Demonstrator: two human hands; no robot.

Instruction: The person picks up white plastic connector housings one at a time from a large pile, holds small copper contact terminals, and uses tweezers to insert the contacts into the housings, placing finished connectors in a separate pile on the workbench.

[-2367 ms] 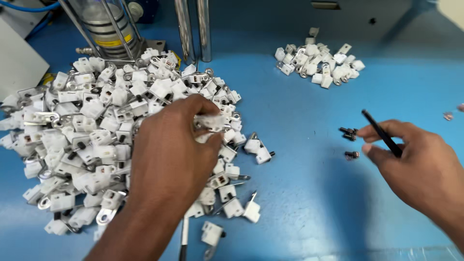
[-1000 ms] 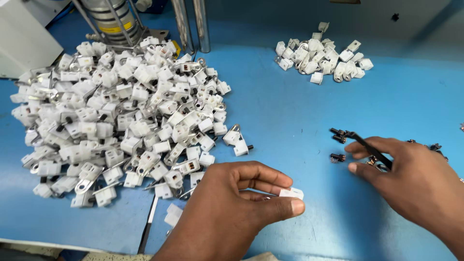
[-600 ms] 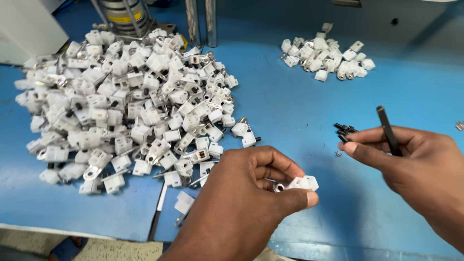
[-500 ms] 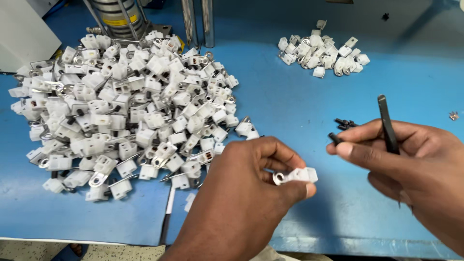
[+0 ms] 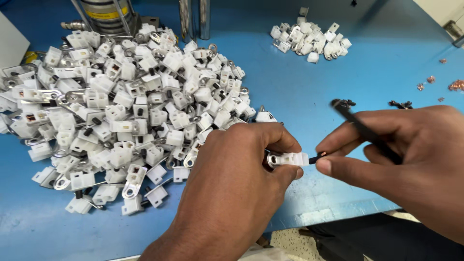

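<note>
My left hand (image 5: 232, 188) pinches one small white plastic connector with a metal ring lug (image 5: 288, 158) above the front edge of the blue bench. My right hand (image 5: 411, 159) holds a thin black rod-like tool (image 5: 365, 130) between its fingers and also pinches a small black piece (image 5: 316, 157) against the open end of the connector. Thumb and forefinger of both hands meet at the connector.
A large heap of white connectors with metal lugs (image 5: 121, 111) covers the left of the blue bench (image 5: 299, 92). A smaller pile of white pieces (image 5: 311, 38) lies at the back. Black bits (image 5: 401, 104) and copper scraps (image 5: 454, 86) sit at the right. Metal posts (image 5: 193, 19) stand behind.
My left hand left the big heap with one connector and brought it to the front. My right hand moved in, and its black piece now touches the connector's end.
</note>
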